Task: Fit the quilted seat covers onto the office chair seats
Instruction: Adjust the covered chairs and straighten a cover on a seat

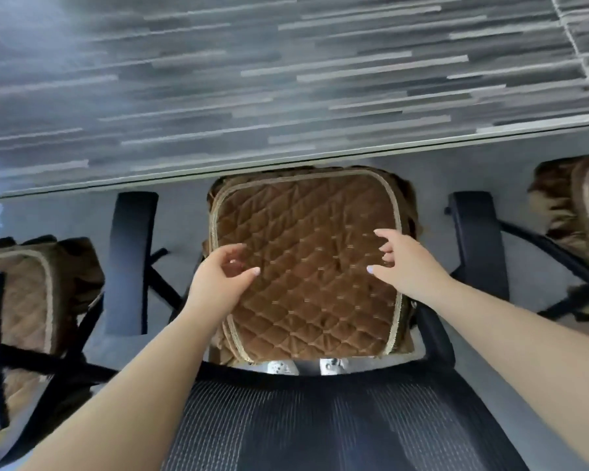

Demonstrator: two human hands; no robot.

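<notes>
Over the middle chair's quilted cover, left hand and right hand hover, fingers loosely curled, grasping nothing. Advise smoothing outward, then tucking corners under the seat.

Single head view, steeply downward

The camera looks down from above and behind the chair's mesh backrest, close over the covered seat, facing a desk edge across the upper frame.

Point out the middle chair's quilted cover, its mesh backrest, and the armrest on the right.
quilted seat cover [306, 239]: head view, centre of the brown quilted top.
mesh backrest [320, 423]: head view, middle of the black mesh.
right armrest [478, 243]: head view, middle of the black pad.
</notes>
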